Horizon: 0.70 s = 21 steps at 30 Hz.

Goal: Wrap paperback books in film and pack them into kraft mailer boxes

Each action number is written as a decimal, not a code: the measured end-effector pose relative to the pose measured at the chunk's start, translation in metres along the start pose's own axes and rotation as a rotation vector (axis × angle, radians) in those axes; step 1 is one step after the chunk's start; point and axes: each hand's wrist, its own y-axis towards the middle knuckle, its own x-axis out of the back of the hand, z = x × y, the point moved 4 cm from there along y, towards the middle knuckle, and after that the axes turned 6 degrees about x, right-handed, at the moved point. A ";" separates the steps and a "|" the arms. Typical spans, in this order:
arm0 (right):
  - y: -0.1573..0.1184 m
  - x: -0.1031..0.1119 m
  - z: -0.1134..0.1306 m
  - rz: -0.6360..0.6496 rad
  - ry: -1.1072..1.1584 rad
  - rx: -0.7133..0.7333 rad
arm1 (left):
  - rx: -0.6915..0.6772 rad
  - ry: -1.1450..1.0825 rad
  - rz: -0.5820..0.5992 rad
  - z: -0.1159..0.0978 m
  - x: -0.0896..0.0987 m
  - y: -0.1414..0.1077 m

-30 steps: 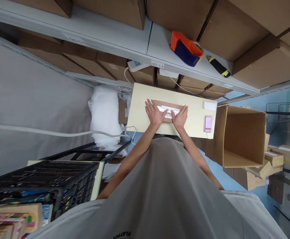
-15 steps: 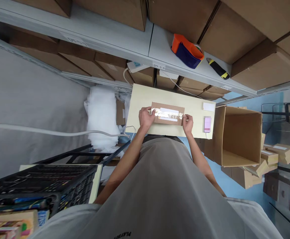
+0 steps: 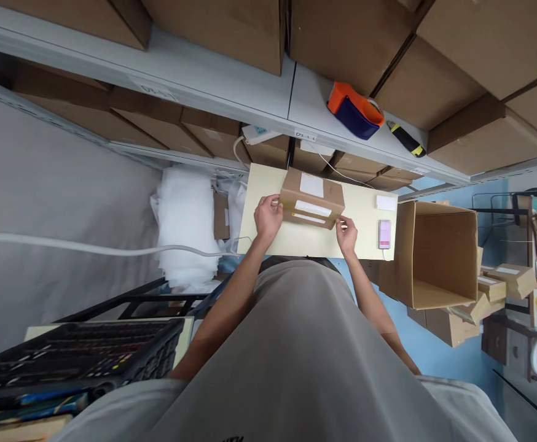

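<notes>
A small brown cardboard box is over the cream tabletop, turned so that two of its long faces show. White labels are on both faces. At the box's left end, my left hand has its thumb and fingers closed on the edge. My right hand pinches the lower right corner. The fingertips of both hands are partly hidden, and whether the box's underside rests on the table I cannot tell.
A phone and a white slip lie at the table's right end. On the shelf above are a tape dispenser and a utility knife. A large open carton stands right; white wrapping and a black crate are left.
The box has rolled between my hands: the glossy taped, labelled face has tipped toward me, and another labelled face now shows behind it. Both hands stay at its ends.
</notes>
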 end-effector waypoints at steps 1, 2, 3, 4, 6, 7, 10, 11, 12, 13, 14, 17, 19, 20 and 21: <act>-0.008 -0.005 -0.003 0.022 -0.009 -0.025 | 0.022 0.007 0.010 0.008 -0.001 -0.003; -0.016 -0.009 -0.007 0.041 -0.018 -0.054 | 0.042 0.011 0.018 0.017 -0.002 -0.007; -0.025 -0.014 -0.011 0.060 -0.026 -0.085 | 0.058 0.010 0.024 0.026 -0.003 -0.012; -0.033 -0.018 -0.015 0.079 -0.034 -0.115 | 0.072 0.003 0.030 0.035 -0.004 -0.017; -0.050 -0.027 -0.021 0.118 -0.050 -0.170 | 0.102 -0.016 0.051 0.052 -0.008 -0.025; -0.058 -0.032 -0.023 0.136 -0.056 -0.190 | 0.116 -0.025 0.067 0.060 -0.009 -0.029; -0.073 -0.045 -0.023 0.198 -0.053 -0.205 | 0.136 -0.036 0.105 0.080 -0.014 -0.033; -0.076 -0.048 -0.022 0.223 -0.045 -0.198 | 0.132 -0.039 0.107 0.084 -0.014 -0.033; -0.077 -0.050 -0.020 0.248 -0.036 -0.186 | 0.126 -0.046 0.105 0.088 -0.014 -0.032; -0.077 -0.051 -0.018 0.273 -0.030 -0.170 | 0.121 -0.058 0.102 0.092 -0.014 -0.030; -0.075 -0.050 -0.016 0.296 -0.026 -0.152 | 0.120 -0.076 0.102 0.094 -0.013 -0.028; -0.053 -0.030 -0.009 0.276 -0.081 -0.099 | 0.136 -0.140 0.080 0.091 -0.007 -0.020; -0.021 -0.002 0.004 0.147 -0.167 -0.032 | 0.088 -0.162 0.030 0.076 0.000 -0.015; -0.001 0.017 0.016 0.054 -0.214 0.023 | 0.043 -0.174 -0.001 0.063 0.004 -0.013; 0.022 0.035 0.033 -0.008 -0.244 0.114 | -0.008 -0.191 -0.032 0.048 0.009 -0.012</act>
